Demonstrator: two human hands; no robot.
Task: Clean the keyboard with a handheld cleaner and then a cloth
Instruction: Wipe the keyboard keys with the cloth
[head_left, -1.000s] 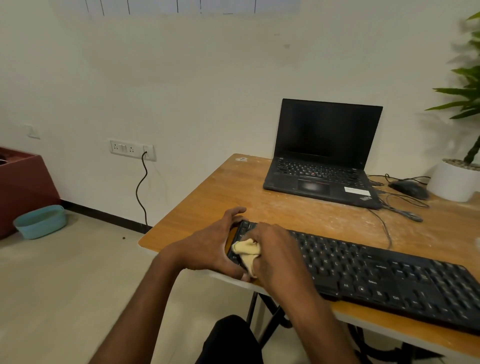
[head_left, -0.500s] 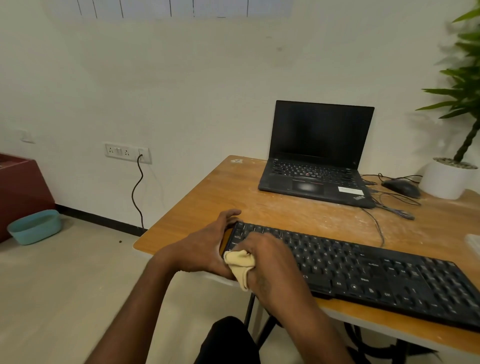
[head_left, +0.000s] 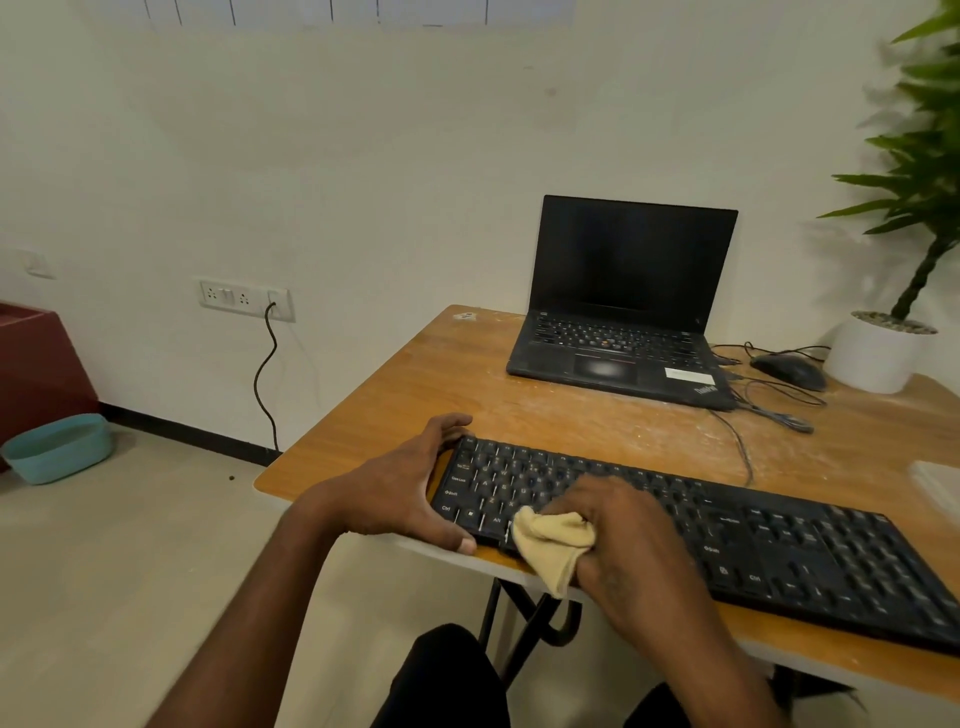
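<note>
Left grip (head_left: 410, 491) clasping, right grip (head_left: 618, 540) curled, pressing down.

You have one view, worn on the head, looking forward and down from close above the table (head_left: 395, 384). Its near edge crosses the lower middle of the frame, the wall (head_left: 363, 156) fills the top, and floor (head_left: 114, 571) takes the lower left.

One keyboard (head_left: 727, 540), one cloth (head_left: 553, 545), two hands, left (head_left: 400, 491) and right (head_left: 631, 545), one laptop (head_left: 623, 306), one mouse (head_left: 789, 371), one potted plant (head_left: 880, 353), one teal basin (head_left: 57, 447), one bench (head_left: 467, 384).
</note>
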